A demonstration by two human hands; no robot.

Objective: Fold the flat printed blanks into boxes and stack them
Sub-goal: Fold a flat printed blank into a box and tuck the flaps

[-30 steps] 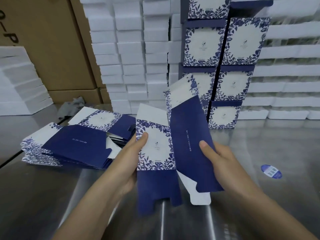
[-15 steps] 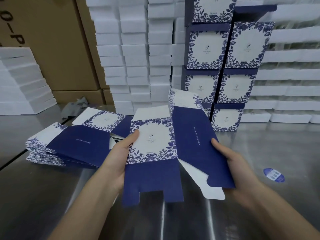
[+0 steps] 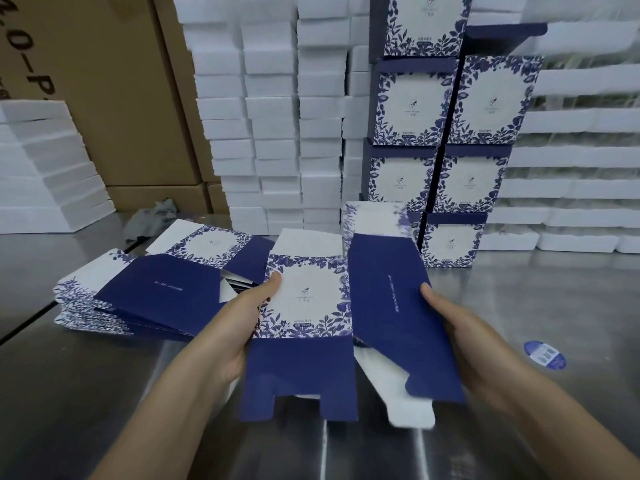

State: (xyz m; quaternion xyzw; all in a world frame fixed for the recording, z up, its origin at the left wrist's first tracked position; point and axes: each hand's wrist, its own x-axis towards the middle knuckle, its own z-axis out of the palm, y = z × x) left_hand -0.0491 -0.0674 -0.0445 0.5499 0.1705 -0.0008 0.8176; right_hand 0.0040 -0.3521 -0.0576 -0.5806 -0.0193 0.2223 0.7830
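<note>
my left hand [image 3: 228,336] grips blank [image 3: 304,327]'s left side; right hand [image 3: 474,344] grips its right | flat pile [image 3: 138,299] left of blank

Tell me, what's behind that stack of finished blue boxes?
Behind the boxes stand rows of white foam blocks, piled high on both sides. Whatever stands directly behind the boxes is covered. A steel table carries it all.

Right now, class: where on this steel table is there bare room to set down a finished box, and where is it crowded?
Free: the steel table right of the right hand, between the folded boxes and the round blue sticker; also the near-left corner. Crowded: the left, under the flat blanks, and the back, along the white foam stacks.
</note>
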